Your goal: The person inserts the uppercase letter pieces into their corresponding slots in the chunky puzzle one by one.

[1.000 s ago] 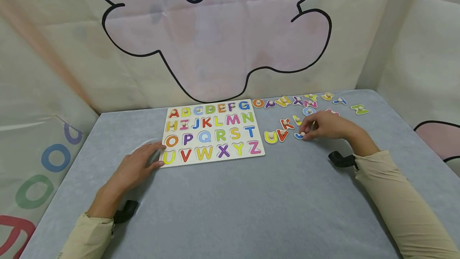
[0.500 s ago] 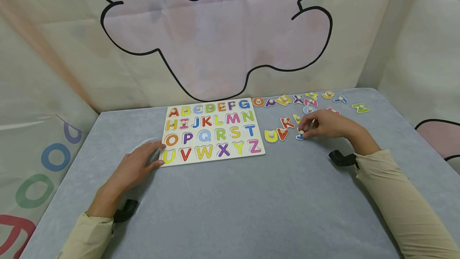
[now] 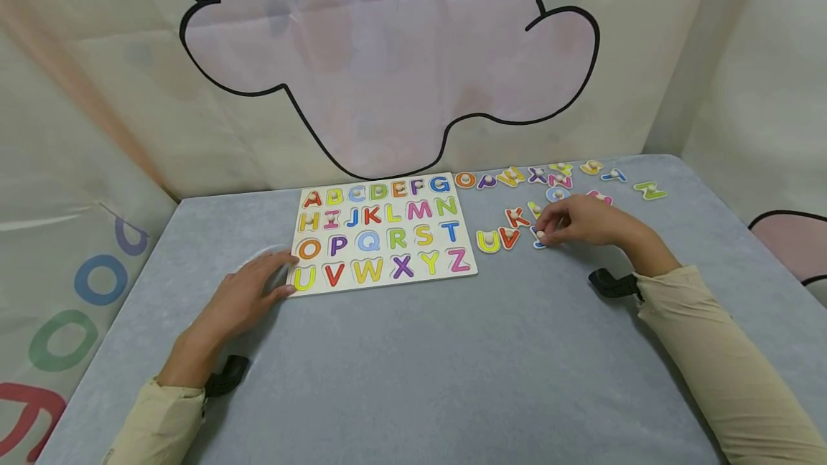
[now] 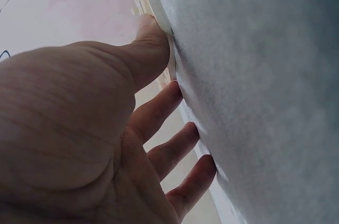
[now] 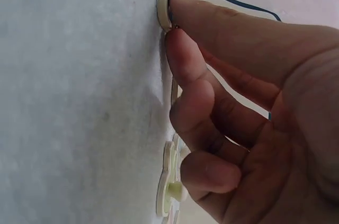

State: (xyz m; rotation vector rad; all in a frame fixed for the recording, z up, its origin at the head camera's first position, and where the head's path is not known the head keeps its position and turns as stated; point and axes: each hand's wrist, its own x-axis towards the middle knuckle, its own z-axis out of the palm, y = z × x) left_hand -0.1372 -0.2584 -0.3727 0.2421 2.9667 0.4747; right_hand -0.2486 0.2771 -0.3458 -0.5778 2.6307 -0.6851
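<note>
A white alphabet puzzle board [image 3: 349, 271] lies at the back of the table. My left hand [image 3: 242, 296] rests at its left edge, thumb and fingertips touching the side, fingers fairly straight. To the right of the board, my right hand [image 3: 581, 221] pinches a small blue letter puzzle piece [image 3: 538, 243], which looks like a J, between thumb and forefinger. In the right wrist view the edge of this letter piece [image 5: 166, 1] shows at the fingertips, close over the cloth. Much of it is hidden by the fingers.
Loose knobbed letters lie round the right hand: a yellow U [image 3: 488, 241], a red V [image 3: 509, 238] and a red K [image 3: 517, 217]. Several more, such as a green Z [image 3: 649, 190], are along the back edge. A printed cloth wall [image 3: 388, 56] stands behind the table.
The blue letter piece has shifted and turned slightly under the right fingers. The left hand keeps its place at the board's edge. The head view has tipped slightly.
</note>
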